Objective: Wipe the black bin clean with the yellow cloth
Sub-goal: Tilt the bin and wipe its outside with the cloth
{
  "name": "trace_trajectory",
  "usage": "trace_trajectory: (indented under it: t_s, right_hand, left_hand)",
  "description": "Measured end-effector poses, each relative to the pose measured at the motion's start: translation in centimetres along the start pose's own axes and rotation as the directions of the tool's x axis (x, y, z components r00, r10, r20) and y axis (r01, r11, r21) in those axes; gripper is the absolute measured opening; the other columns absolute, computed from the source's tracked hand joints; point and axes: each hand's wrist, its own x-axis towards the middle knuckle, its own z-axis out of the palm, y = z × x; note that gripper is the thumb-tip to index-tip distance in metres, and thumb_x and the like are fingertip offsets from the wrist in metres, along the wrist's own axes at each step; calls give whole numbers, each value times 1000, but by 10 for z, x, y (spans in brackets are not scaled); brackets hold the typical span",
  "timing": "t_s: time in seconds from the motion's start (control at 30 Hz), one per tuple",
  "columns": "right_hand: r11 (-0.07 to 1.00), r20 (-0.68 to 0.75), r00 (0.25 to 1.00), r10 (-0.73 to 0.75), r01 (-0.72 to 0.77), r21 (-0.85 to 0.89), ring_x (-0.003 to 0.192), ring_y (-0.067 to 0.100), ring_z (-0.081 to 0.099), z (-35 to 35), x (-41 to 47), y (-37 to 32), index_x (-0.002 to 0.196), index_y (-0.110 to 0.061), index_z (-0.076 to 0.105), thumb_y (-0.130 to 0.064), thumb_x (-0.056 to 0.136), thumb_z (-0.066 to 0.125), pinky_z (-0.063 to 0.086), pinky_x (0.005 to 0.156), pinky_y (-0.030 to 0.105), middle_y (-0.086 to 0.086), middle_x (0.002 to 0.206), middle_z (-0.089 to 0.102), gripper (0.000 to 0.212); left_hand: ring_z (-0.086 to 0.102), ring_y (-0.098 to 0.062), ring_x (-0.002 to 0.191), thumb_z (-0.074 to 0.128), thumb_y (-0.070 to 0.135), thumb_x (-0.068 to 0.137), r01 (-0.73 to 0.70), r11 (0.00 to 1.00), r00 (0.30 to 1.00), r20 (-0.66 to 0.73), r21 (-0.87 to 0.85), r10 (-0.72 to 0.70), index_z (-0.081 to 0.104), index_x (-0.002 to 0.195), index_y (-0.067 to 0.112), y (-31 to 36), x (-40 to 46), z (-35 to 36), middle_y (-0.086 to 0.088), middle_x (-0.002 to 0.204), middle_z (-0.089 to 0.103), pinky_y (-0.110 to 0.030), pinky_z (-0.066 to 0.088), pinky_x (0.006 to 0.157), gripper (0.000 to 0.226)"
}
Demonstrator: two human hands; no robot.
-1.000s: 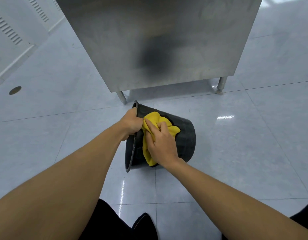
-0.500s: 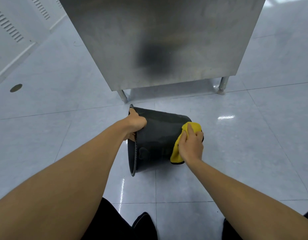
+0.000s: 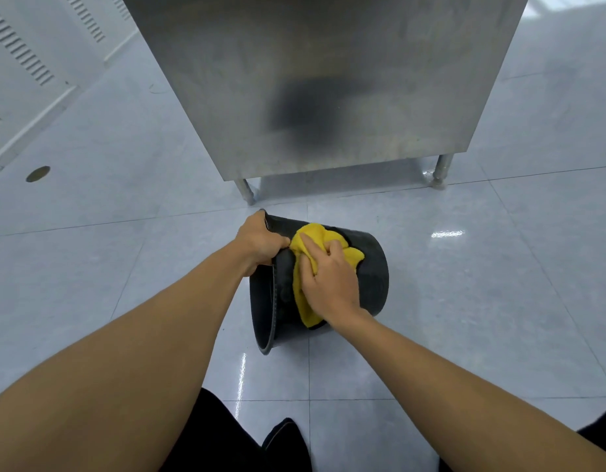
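The black bin (image 3: 373,277) lies on its side on the tiled floor, its open mouth turned left and its base to the right. My left hand (image 3: 260,241) grips the upper rim of the mouth. My right hand (image 3: 328,281) presses the bunched yellow cloth (image 3: 315,238) against the bin's outer wall close to the rim, right beside my left hand. Part of the cloth hangs below my palm; the bin's inside is hidden.
A stainless steel cabinet (image 3: 328,83) on short legs (image 3: 441,173) stands just behind the bin. A round floor drain (image 3: 38,174) sits far left near a white vented wall panel (image 3: 25,56). My dark trousers and shoe (image 3: 284,444) are at the bottom edge.
My right hand slid the cloth from the rim to the bin's base end half a second ago, then back left to the rim. My left hand kept its grip on the rim.
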Motion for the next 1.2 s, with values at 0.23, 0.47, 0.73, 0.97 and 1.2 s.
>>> trace_trajectory:
  t_s: [0.23,0.47,0.73,0.97,1.2]
  right_hand:
    - [926,-43,926,376,-373,51,90,18,51,-14,4,39,148,-31,42,-39,103,37,42,75,30,9,135,46,46]
    - [906,-12,911,411,-407,117,111,27,54,-10,0,19,149,-28,40,-38,103,38,43,91,36,10,142,41,47]
    - [989,31,999,12,-16,148,91,22,54,-1,0,-11,145,-31,45,-38,100,42,52,77,40,6,116,48,45]
    - [954,17,956,292,-293,71,105,29,58,-9,8,41,144,-31,47,-39,100,41,46,87,34,10,136,47,45]
    - [807,14,811,585,-584,81,101,36,58,-21,2,75,145,-35,41,-38,102,31,47,95,46,13,132,45,44]
  left_hand:
    - [66,-39,106,70,-2,84,17,998,1000,3,-60,-16,40,117,17,6,-1,5,-24,118,61,-55,59,89,49]
    - [65,-27,77,60,0,94,125,985,972,185,117,-146,-20,158,36,9,-14,6,-6,106,52,-46,64,70,108]
    - [68,-36,100,62,4,90,15,987,995,99,160,-32,11,147,13,8,-8,5,-16,110,59,-55,61,84,77]
    - [58,-34,119,65,14,94,-40,993,999,19,113,38,25,156,15,2,3,2,-16,142,53,-45,57,94,74]
    - [61,-24,97,44,11,100,4,985,995,99,174,-21,1,162,24,14,-2,8,-12,141,49,-46,58,94,76]
